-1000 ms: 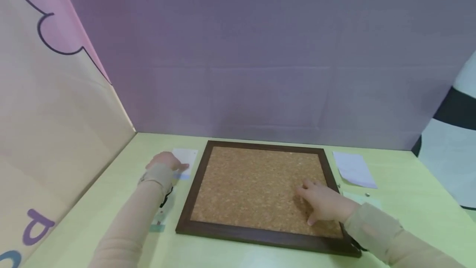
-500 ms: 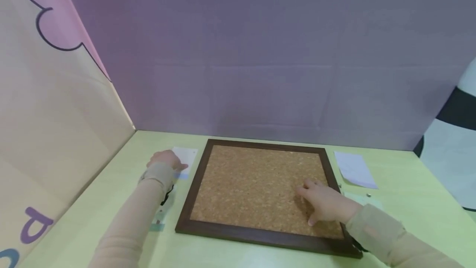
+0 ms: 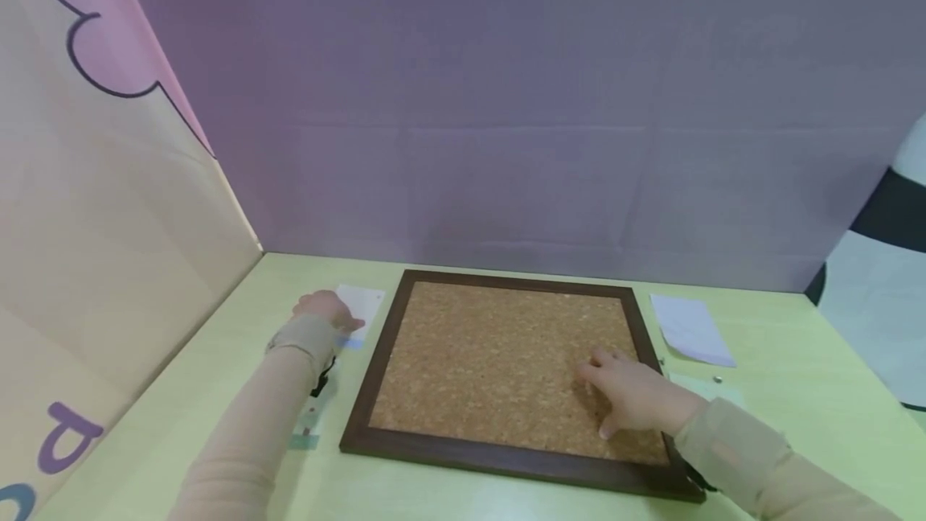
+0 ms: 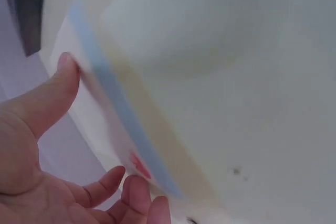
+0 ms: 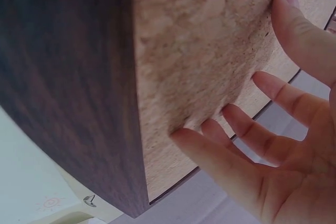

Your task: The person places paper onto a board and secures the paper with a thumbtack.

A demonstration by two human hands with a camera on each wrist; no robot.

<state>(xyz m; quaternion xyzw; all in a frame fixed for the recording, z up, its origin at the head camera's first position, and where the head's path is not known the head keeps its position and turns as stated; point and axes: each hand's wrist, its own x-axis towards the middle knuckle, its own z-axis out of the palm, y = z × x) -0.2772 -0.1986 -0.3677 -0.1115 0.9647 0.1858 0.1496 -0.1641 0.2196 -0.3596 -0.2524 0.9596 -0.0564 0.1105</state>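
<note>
The white card (image 3: 366, 302) with a blue band lies on the table (image 3: 188, 392), at 10 o'clock from the framed corkboard (image 3: 499, 360). The left hand (image 3: 324, 310) touches it, thumb and fingers relaxed and spread wide, gripping nothing. The right hand (image 3: 640, 394), loosely spread without a hold, rests its fingertips toward the board's 4 o'clock. A green-striped card (image 3: 304, 442) sits at 8, a white sheet (image 3: 692, 330) at 2, a purple wall (image 3: 506, 103) at 12.
</note>
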